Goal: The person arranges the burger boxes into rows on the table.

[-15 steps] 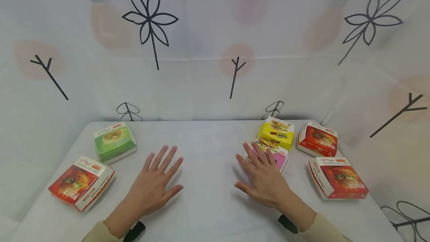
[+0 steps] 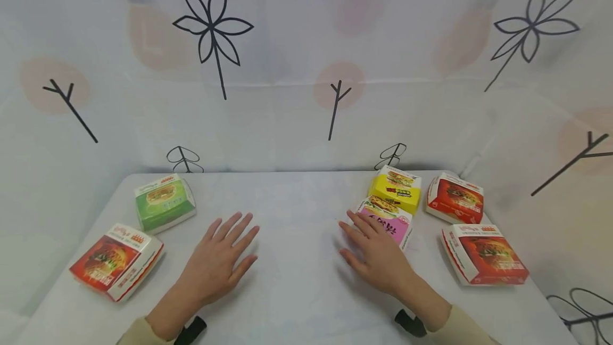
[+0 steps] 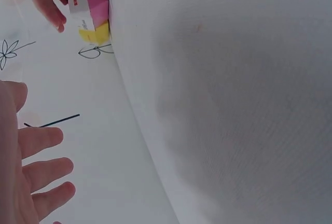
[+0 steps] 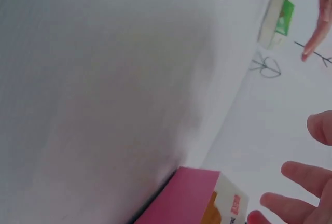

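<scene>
Left hand (image 2: 213, 265) and right hand (image 2: 380, 260) have drawn slightly nearer — each grip relaxed, empty — leaving the pink box (image 2: 396, 226) unheld.

We've got pink-and-white box (image 2: 395, 228) here, food picture printed on top, closed, lying flat, partly hidden under fingers of right hand (image 2: 378, 254), which hovers over its left edge. Yellow-and-white box (image 2: 395, 191) sits just behind it, closed too, picture up. Over left, we find green-and-white box (image 2: 165, 204), closed, flat, slightly askew, near but apart from spread fingers of left hand (image 2: 215, 262). Red-and-white box (image 2: 115, 262) lies just in front of green one, picture up, angled.
</scene>
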